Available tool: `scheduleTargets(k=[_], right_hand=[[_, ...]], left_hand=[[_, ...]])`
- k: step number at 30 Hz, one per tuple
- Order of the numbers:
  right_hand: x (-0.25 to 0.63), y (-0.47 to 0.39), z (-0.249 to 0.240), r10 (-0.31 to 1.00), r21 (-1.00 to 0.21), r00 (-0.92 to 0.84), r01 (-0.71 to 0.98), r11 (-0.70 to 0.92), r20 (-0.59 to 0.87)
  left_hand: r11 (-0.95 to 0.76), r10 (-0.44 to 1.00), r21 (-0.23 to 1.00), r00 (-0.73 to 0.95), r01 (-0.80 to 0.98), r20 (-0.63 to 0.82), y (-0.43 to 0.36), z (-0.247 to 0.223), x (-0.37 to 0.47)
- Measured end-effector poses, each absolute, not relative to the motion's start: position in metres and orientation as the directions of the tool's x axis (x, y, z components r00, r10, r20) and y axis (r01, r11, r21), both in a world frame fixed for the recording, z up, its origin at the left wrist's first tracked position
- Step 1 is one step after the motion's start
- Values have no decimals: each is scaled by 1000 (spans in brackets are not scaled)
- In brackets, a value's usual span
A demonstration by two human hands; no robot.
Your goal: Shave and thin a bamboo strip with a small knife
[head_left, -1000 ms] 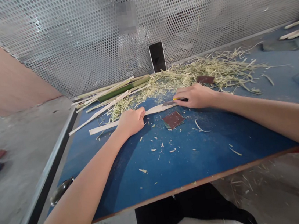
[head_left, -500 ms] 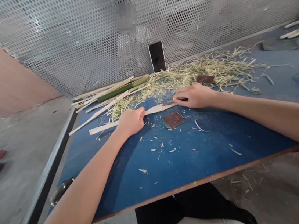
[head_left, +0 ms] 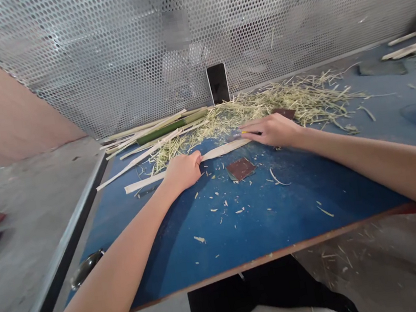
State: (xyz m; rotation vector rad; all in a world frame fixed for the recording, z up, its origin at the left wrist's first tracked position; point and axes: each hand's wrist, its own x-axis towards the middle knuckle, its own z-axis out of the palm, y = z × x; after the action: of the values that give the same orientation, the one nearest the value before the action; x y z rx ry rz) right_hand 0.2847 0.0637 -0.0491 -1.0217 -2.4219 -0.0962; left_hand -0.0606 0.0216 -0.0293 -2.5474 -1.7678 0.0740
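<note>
My left hand (head_left: 184, 170) is closed round a pale bamboo strip (head_left: 222, 150) that lies across the blue table. At the strip's right end, my right hand (head_left: 271, 130) holds a small knife (head_left: 239, 135) with a yellow and black handle, its blade just above the strip. Below the strip lies a square of brown sandpaper (head_left: 241, 169). Behind the hands spreads a heap of thin shavings (head_left: 300, 96), with a second brown piece (head_left: 284, 113) partly behind my right hand.
A phone (head_left: 218, 83) leans on the perforated metal screen (head_left: 120, 60). Bamboo strips and a green bamboo piece (head_left: 173, 128) lie at the back left. A dark shiny object (head_left: 86, 269) sits by the left table edge (head_left: 66, 248). More strips (head_left: 410, 49) are at the far right.
The knife has lifted slightly off the strip and tilted, with my right hand's fingers a little more extended. My left hand keeps its hold. The view has shifted slightly.
</note>
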Motion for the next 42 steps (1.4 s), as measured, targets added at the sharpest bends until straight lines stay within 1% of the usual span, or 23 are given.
scheduleTargets(k=[5,9,11,14,16,19,22,25,27,30,33,36,38,40,42], right_hand=[[279,60,-50,619,-85,-651,656,750,440],[279,60,-50,654,-45,-600,720,692,461],[279,59,-50,646,-38,-595,721,692,479],[279,59,-51,629,-44,-630,690,723,455],[279,61,-51,651,-56,-616,706,706,444],[279,61,-51,683,-63,-555,752,656,475],[277,56,-50,655,-61,-557,736,674,511],[273,53,-49,634,-45,-607,704,709,479],[273,55,-50,656,-34,-604,724,689,453],[278,60,-50,688,-45,-534,774,632,491],[279,58,-48,664,-60,-517,763,644,540],[274,51,-47,634,-44,-590,714,699,499],[272,51,-48,639,-27,-619,708,706,456],[274,56,-50,662,-18,-604,733,680,444],[279,63,-52,689,-26,-558,769,639,462]], left_hand=[[-331,944,-70,331,941,-7,21,-29,-59],[-323,946,-80,323,943,-7,20,-28,-58],[-326,945,-91,327,941,-8,20,-28,-58],[-334,942,-100,335,937,-10,20,-28,-59],[-331,943,-100,333,938,-2,21,-29,-59],[-324,945,-98,327,941,11,22,-30,-60],[-324,945,-94,326,941,4,22,-30,-60],[-324,946,-89,325,942,-9,21,-30,-59],[-314,949,-85,315,945,-11,21,-29,-59],[-300,954,-81,301,950,-8,20,-28,-58],[-309,951,-88,309,947,-11,20,-28,-58],[-318,948,-99,319,943,-8,20,-28,-59],[-317,948,-100,319,943,-5,20,-28,-59],[-314,949,-97,315,944,-6,20,-29,-59],[-311,950,-96,312,945,-9,20,-28,-59]])
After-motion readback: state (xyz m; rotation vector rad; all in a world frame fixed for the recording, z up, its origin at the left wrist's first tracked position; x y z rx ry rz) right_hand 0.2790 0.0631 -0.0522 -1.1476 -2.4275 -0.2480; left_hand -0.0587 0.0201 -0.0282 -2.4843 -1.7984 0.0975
